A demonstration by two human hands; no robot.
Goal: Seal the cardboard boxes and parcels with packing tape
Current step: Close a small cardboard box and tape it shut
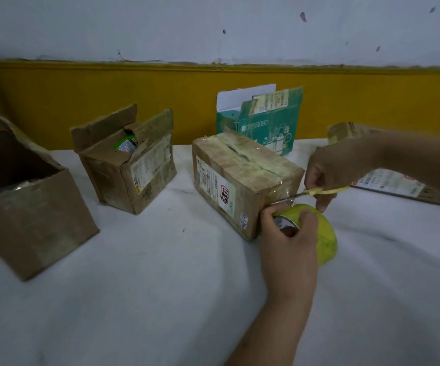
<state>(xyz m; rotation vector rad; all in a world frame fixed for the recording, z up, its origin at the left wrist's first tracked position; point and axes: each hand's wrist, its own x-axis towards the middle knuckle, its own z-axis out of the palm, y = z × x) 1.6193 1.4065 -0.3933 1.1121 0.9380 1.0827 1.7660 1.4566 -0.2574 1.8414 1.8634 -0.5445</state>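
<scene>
A closed cardboard box with tape along its top seam lies on the white cloth. At its right end my left hand grips a yellow-green tape roll, thumb and fingers round its rim. A strip of clear tape runs from the roll up onto the box's end. My right hand holds yellow-handled scissors, blades pointing left at that strip beside the box's corner.
Two open cardboard boxes stand left: a large one at the edge and a smaller one with raised flaps. A green open box stands behind. A flat parcel lies at right under my forearm. A yellow wall band runs behind.
</scene>
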